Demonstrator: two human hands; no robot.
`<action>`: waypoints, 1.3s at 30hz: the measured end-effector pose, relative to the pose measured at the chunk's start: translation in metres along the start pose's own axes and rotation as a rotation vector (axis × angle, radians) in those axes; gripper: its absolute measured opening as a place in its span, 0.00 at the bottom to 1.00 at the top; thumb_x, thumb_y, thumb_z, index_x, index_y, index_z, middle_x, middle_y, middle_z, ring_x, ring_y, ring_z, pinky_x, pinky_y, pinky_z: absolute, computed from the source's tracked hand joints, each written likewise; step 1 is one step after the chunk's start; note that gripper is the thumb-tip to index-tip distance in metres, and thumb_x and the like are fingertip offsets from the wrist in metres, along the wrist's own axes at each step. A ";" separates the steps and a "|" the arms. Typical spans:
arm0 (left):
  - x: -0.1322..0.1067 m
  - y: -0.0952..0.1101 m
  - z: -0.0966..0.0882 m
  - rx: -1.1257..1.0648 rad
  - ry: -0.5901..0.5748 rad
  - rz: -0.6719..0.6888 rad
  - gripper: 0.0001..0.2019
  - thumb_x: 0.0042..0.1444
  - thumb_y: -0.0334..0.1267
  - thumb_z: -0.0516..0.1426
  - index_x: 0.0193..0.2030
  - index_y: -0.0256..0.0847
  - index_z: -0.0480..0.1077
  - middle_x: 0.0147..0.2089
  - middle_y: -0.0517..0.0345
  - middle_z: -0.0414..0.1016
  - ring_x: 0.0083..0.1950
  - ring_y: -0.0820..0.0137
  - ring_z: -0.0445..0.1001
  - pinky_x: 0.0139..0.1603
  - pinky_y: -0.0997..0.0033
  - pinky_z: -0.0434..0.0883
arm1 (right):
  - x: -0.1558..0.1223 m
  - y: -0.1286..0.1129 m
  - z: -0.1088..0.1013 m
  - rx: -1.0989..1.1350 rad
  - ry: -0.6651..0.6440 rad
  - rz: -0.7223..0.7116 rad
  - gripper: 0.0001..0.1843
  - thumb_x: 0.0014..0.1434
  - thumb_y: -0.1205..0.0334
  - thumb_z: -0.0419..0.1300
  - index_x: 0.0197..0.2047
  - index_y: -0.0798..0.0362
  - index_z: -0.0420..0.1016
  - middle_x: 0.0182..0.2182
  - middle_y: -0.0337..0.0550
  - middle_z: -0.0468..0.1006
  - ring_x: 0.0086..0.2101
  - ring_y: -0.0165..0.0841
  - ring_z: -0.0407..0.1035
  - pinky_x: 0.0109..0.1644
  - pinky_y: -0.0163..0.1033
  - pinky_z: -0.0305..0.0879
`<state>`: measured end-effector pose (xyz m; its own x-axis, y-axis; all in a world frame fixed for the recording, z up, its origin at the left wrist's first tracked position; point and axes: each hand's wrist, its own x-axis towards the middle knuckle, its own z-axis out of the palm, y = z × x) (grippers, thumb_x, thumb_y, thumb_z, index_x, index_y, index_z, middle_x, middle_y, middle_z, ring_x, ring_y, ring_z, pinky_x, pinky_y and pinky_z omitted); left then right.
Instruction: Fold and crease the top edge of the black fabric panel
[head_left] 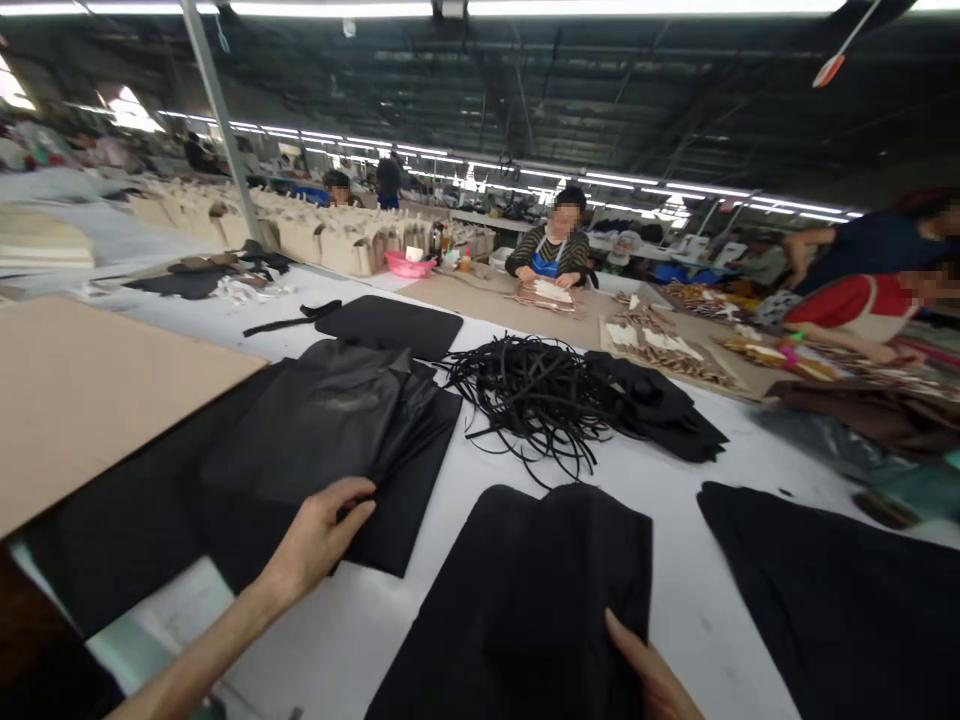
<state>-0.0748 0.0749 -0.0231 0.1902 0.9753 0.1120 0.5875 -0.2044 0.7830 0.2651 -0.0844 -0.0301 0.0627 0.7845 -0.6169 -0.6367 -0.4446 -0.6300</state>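
Observation:
My right hand [651, 668] is at the lower edge of the view, its thumb on top of a black fabric panel [555, 570] and its other fingers hidden beneath. The panel is lifted a little and bulges towards its far edge. At the left, my left hand [319, 540] hovers at the near edge of a pile of black sheets [322, 420], thumb and forefinger slightly apart with nothing visible between them. The top sheets of that pile are thin, creased and faintly shiny.
A heap of narrow black strips [536, 400] lies on the white table beyond the panel, beside black cut pieces [660, 400]. More black fabric [840, 600] lies right, a beige board [112, 390] left. Across the table a person [555, 245] handles brown pieces.

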 end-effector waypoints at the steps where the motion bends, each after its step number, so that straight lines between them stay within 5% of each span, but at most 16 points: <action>1: -0.014 0.007 0.011 -0.160 -0.072 -0.082 0.18 0.54 0.51 0.53 0.44 0.43 0.71 0.44 0.53 0.75 0.45 0.60 0.73 0.46 0.65 0.70 | 0.000 -0.002 0.005 0.089 -0.033 0.054 0.20 0.51 0.51 0.63 0.44 0.55 0.78 0.44 0.49 0.79 0.52 0.48 0.66 0.59 0.51 0.62; 4: -0.037 0.026 0.043 -0.524 -0.236 -0.233 0.18 0.50 0.49 0.58 0.43 0.41 0.70 0.42 0.52 0.76 0.47 0.60 0.72 0.50 0.66 0.68 | 0.001 -0.007 0.016 0.279 -0.124 0.160 0.15 0.54 0.58 0.62 0.41 0.60 0.78 0.38 0.50 0.81 0.48 0.45 0.70 0.58 0.48 0.62; 9: -0.034 0.053 0.077 -0.983 -0.282 -0.387 0.30 0.41 0.44 0.67 0.51 0.39 0.65 0.55 0.45 0.70 0.58 0.57 0.66 0.60 0.61 0.62 | -0.007 -0.011 0.024 0.289 -0.235 0.181 0.16 0.53 0.58 0.63 0.42 0.60 0.79 0.38 0.51 0.81 0.48 0.44 0.70 0.57 0.48 0.63; 14: -0.031 0.074 0.088 -1.297 -0.503 -0.516 0.23 0.41 0.39 0.68 0.45 0.35 0.70 0.45 0.44 0.76 0.48 0.55 0.74 0.50 0.62 0.71 | -0.009 -0.018 0.021 0.153 -0.123 0.063 0.21 0.50 0.53 0.64 0.44 0.56 0.78 0.40 0.50 0.81 0.46 0.45 0.71 0.55 0.49 0.64; 18: -0.034 0.082 0.087 -1.240 -0.407 -0.634 0.16 0.45 0.43 0.65 0.39 0.37 0.71 0.37 0.49 0.78 0.40 0.59 0.77 0.41 0.66 0.74 | 0.003 -0.026 0.004 -0.199 0.007 -0.136 0.23 0.49 0.53 0.64 0.46 0.57 0.74 0.38 0.49 0.80 0.42 0.44 0.72 0.51 0.48 0.65; 21: -0.034 0.086 0.085 -1.064 -0.353 -0.659 0.19 0.49 0.49 0.62 0.41 0.38 0.72 0.39 0.49 0.78 0.40 0.58 0.77 0.44 0.63 0.74 | 0.005 -0.027 -0.004 -0.719 0.355 -0.413 0.26 0.48 0.50 0.63 0.48 0.54 0.71 0.41 0.49 0.77 0.41 0.43 0.71 0.49 0.48 0.63; 24: -0.034 0.091 0.087 -0.815 -0.320 -0.536 0.21 0.52 0.55 0.58 0.45 0.40 0.72 0.45 0.52 0.77 0.49 0.59 0.74 0.54 0.64 0.69 | -0.006 -0.019 0.015 -1.027 0.620 -0.594 0.28 0.51 0.46 0.58 0.53 0.50 0.66 0.47 0.48 0.73 0.42 0.42 0.68 0.47 0.47 0.62; 28: -0.040 0.103 0.093 -0.741 -0.313 -0.364 0.25 0.55 0.57 0.54 0.52 0.41 0.68 0.52 0.54 0.73 0.57 0.59 0.67 0.61 0.64 0.62 | -0.025 0.004 0.066 -1.042 0.376 -0.474 0.30 0.51 0.45 0.59 0.54 0.49 0.65 0.43 0.47 0.74 0.39 0.41 0.69 0.45 0.45 0.64; 31: -0.047 0.113 0.095 -0.703 -0.317 -0.363 0.29 0.53 0.60 0.53 0.50 0.37 0.69 0.49 0.50 0.75 0.54 0.56 0.69 0.57 0.61 0.65 | -0.027 0.019 0.089 -1.044 0.342 -0.427 0.35 0.48 0.45 0.62 0.57 0.50 0.63 0.46 0.49 0.74 0.43 0.45 0.68 0.48 0.48 0.62; 39: -0.052 0.125 0.091 -0.613 -0.359 -0.332 0.27 0.50 0.62 0.55 0.41 0.38 0.72 0.39 0.53 0.76 0.42 0.59 0.72 0.45 0.67 0.70 | -0.024 0.025 0.081 -1.090 0.370 -0.554 0.21 0.59 0.49 0.51 0.50 0.51 0.70 0.42 0.48 0.75 0.43 0.42 0.67 0.45 0.43 0.61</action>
<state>0.0600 -0.0090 0.0128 0.3845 0.8694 -0.3103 0.1388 0.2779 0.9505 0.1857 -0.0791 0.0072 0.4379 0.8892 -0.1325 0.4894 -0.3594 -0.7946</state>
